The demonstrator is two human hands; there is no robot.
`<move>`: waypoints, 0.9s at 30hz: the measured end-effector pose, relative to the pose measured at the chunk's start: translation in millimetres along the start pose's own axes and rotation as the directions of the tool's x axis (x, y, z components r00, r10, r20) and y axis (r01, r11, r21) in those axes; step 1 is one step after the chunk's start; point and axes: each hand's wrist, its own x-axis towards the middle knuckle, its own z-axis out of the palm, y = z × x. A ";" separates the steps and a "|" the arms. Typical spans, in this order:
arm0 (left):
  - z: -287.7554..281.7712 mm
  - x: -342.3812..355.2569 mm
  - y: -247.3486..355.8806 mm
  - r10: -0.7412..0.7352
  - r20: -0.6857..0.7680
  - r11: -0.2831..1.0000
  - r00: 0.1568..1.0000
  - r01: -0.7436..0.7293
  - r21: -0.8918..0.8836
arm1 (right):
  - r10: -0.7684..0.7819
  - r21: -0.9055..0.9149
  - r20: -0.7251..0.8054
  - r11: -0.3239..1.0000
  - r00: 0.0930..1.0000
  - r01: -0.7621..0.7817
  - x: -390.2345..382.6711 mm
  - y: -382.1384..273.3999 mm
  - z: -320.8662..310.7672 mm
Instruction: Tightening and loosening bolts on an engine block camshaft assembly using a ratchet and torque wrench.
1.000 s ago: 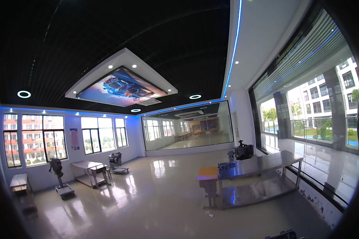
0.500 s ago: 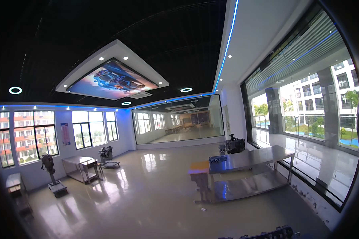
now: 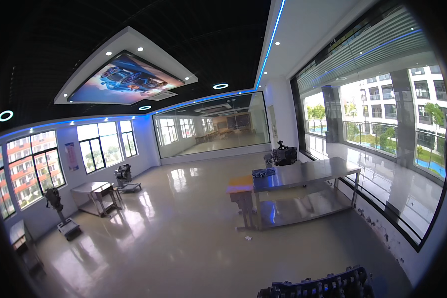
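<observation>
Neither of my hands shows in the head view, and no forearm comes in from the lower edge. Closest to me, at the bottom right, is the upper part of a dark metal engine part (image 3: pixel 318 285) with a row of slots; its lower part is cut off by the picture's edge. Beyond it stands a steel workbench (image 3: pixel 308 174) with a lower shelf. A small blue-patterned item (image 3: pixel 263 172) lies on the bench's left end, its kind unclear. Against that end is a small desk (image 3: pixel 240 185) with an orange-yellow top.
Behind the bench stands a dark engine (image 3: pixel 284 155). Along the left wall are an engine on a stand (image 3: pixel 54 201), a steel table (image 3: pixel 92 191) and another engine on a wheeled stand (image 3: pixel 124 174). A large glass pane (image 3: pixel 367 139) runs along the right. A small white scrap (image 3: pixel 248 238) lies on the floor.
My view has tilted downward and rolled slightly, so the room sits higher and a little further left. More of the dark engine part now shows at the bottom.
</observation>
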 end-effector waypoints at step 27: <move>-18.4 -3.0 -0.1 -0.103 0.099 0.989 0.990 0.112 -0.092 | 0.010 -0.420 -0.063 0.907 0.998 -0.035 -2.4 -24.7 20.4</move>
